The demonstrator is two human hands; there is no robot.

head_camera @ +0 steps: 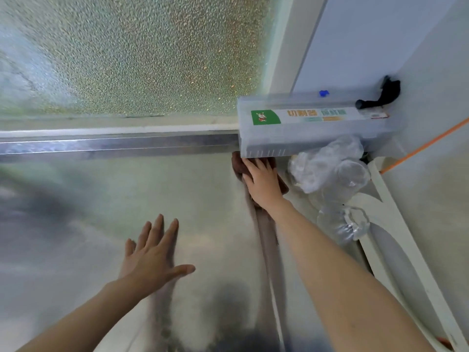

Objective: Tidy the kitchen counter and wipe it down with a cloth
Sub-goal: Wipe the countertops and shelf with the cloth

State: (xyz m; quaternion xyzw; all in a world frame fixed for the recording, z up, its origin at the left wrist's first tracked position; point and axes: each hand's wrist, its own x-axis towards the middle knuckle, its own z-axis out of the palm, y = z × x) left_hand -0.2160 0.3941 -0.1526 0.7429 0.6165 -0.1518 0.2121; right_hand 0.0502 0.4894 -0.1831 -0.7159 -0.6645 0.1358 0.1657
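The shiny metal worktop (106, 199) runs left to right below a pebbled glass window (132, 54). At its far right a long clear dispenser box (312, 130) lies left to right, its label showing a green patch with a cartoon rabbit and orange characters too blurred to read surely, with crumpled clear plastic bags (330, 168) just beside it. The right hand (264, 181) presses flat, fingers spread, on a bunched dark reddish-brown cloth (239, 165) at the box's near left corner, its long axis unclear, while the left hand (152, 252) hovers open and empty nearer.
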